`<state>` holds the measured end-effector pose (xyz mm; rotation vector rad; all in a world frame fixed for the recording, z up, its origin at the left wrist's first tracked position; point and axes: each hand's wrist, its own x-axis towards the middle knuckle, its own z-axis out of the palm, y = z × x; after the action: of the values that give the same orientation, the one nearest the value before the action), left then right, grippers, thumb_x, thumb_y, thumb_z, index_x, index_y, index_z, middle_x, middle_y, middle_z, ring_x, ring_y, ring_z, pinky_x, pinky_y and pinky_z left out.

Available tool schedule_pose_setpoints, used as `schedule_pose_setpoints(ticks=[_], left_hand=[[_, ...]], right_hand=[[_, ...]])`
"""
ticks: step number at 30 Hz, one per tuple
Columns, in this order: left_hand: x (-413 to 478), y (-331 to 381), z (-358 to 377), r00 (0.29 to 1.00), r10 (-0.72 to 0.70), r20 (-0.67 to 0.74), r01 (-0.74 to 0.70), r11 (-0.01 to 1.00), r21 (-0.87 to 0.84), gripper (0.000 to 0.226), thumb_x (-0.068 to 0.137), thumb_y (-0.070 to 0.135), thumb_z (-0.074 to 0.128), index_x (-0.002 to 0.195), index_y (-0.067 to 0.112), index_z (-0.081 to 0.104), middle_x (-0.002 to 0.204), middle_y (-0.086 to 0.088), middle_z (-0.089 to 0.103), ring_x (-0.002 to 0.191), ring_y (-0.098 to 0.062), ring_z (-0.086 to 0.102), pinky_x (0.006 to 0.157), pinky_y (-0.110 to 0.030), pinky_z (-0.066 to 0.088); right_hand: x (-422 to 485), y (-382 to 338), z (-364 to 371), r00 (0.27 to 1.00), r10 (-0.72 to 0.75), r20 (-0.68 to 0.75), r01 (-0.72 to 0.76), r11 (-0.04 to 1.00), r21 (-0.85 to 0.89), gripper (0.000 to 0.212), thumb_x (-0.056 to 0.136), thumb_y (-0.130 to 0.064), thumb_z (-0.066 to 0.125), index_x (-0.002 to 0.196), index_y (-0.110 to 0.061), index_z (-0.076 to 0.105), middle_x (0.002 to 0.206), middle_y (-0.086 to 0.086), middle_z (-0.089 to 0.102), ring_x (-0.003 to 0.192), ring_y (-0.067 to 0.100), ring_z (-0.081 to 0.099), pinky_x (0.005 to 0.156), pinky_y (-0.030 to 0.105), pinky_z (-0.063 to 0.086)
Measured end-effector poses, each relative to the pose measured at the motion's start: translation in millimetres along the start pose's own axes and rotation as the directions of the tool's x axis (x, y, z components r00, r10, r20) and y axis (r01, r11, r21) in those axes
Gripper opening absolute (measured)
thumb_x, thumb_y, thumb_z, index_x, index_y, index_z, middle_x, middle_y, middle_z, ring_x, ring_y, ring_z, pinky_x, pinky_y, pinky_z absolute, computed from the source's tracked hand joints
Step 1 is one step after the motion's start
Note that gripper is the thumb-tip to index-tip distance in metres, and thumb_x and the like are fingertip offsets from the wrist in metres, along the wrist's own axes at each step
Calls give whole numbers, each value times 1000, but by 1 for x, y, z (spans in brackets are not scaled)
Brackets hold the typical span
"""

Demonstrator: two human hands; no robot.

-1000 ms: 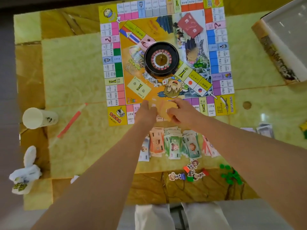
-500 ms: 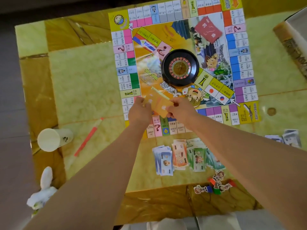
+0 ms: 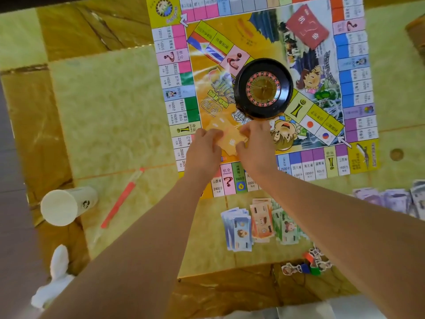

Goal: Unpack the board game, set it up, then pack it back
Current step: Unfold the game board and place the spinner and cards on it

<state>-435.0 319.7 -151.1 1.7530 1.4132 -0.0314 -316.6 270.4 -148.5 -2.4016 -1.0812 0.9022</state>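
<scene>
The colourful game board [image 3: 174, 88] lies open on the table with a black roulette wheel [image 3: 263, 88] at its centre and a red card deck [image 3: 307, 28] at its far right. My left hand [image 3: 203, 150] and my right hand [image 3: 255, 146] together hold a stack of orange cards [image 3: 227, 138] low over the board's near left area, just in front of the wheel. Piles of play money [image 3: 259, 223] lie on the table near the board's front edge. Small character pawns [image 3: 305, 267] lie closer to me.
A white paper cup [image 3: 63, 207] lies on its side at the left, beside a red straw [image 3: 119, 203]. Crumpled white tissue [image 3: 55, 279] sits at the near left edge. More purple banknotes [image 3: 391, 200] lie at the right. A box corner [image 3: 417, 35] shows at far right.
Both hands have carried the orange cards forward from the board's near edge onto its inner left area. The camera view has shifted left and closer.
</scene>
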Motion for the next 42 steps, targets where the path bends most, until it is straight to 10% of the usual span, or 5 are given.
schedule_pose_setpoints(ticks=[14,23,29,35,42], left_hand=[[-46,-9,1,988,-114,-103,117,993,21,33,93,13,47,124,17,55,119,-7,47,94,-26,58,78,-39,48],[-164,-70,10,906,-382,-182,389,921,0,35,89,13,50,123,18,56,125,-8,45,109,-26,54,81,-34,43],[-257,-135,13,794,-560,-236,570,821,-28,38,88,14,56,125,16,51,128,-9,41,106,-29,52,77,-34,43],[-297,-178,24,605,-738,-299,774,633,2,74,83,33,73,138,9,30,138,-14,32,125,-33,38,96,-39,38],[-307,-194,43,554,-793,-254,814,580,-35,87,73,37,82,132,1,28,134,-18,36,122,-31,42,97,-36,40]], right_hand=[[-28,5,-2,943,-247,223,264,963,-53,40,88,-1,52,126,-13,56,124,7,47,95,22,56,80,39,49],[-137,1,41,687,-156,710,220,975,1,18,91,-14,52,108,-16,58,72,-10,50,68,13,51,56,23,39],[-202,1,93,580,-50,813,253,960,-122,26,91,-16,50,116,-12,53,101,4,56,91,22,53,74,28,41],[-221,5,115,697,-25,716,238,951,-199,26,91,-17,51,115,-10,45,99,9,54,86,27,54,70,33,41],[-233,9,121,804,-146,576,325,920,-220,18,91,-15,52,107,-10,46,91,11,60,80,31,58,70,43,48]])
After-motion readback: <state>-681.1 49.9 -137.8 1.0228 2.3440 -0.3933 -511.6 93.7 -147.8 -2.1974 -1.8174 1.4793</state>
